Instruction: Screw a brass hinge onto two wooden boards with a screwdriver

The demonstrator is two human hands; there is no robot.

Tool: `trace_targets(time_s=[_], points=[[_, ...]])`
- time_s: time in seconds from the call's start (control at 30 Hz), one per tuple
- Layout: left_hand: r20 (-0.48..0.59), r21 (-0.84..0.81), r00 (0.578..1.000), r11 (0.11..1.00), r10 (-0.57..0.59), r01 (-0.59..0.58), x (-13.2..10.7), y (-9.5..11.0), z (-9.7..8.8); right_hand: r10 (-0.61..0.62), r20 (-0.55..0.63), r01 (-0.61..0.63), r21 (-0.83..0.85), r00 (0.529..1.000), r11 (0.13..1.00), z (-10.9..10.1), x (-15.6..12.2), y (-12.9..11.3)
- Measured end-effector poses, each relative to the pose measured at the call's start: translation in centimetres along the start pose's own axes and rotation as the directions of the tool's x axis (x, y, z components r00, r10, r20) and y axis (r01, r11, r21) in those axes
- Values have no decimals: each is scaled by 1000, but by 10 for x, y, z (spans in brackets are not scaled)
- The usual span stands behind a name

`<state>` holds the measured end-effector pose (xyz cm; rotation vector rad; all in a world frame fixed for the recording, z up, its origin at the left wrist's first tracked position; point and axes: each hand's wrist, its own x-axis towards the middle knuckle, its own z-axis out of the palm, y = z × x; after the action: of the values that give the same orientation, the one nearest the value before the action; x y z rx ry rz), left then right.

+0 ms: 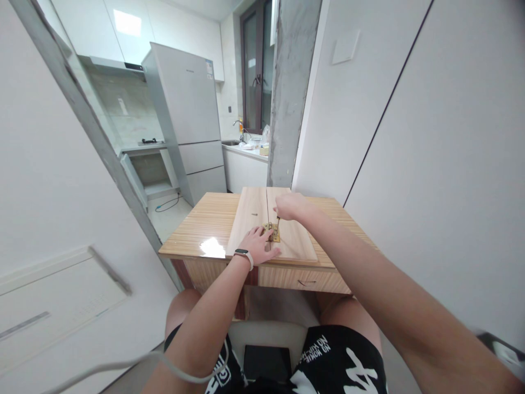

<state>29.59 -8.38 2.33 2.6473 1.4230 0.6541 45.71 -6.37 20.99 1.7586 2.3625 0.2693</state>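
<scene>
Two pale wooden boards (246,235) lie side by side on the desk, with a narrow seam between them. A brass-coloured hinge (276,236) rests across that seam. My left hand (259,245) is spread flat, its fingertips on the hinge and its palm over the boards. Above the hinge, my right hand (290,207) is closed in a fist around a screwdriver (278,221); its thin shaft points down at the hinge's right side, and the handle is hidden in my fingers. A small screw (254,214) lies on the left board.
The striped wooden desk (205,224) has a drawer (303,277) at its front. Behind it stand a grey fridge (188,104) and a kitchen counter with a sink (231,143). White wall panels (410,137) rise close on the right. A pale cable (123,364) crosses near my left arm.
</scene>
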Motion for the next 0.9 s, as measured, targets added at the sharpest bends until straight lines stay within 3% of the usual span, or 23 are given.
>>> trace_targets(time_s=[0.27,0.43,0.9], points=[[8,1,1000,1000,-6,6,0,-1,1,-129,-69,127,-41,989,991,19,-8,11],[4,11,1000,1000,1,-1,0,-1,2,-191,-130,179,-98,973,979,19,-6,14],[-1,0,1000,1000,3,-3,-1,-2,1,-88,11,88,-83,996,993,0,-4,0]])
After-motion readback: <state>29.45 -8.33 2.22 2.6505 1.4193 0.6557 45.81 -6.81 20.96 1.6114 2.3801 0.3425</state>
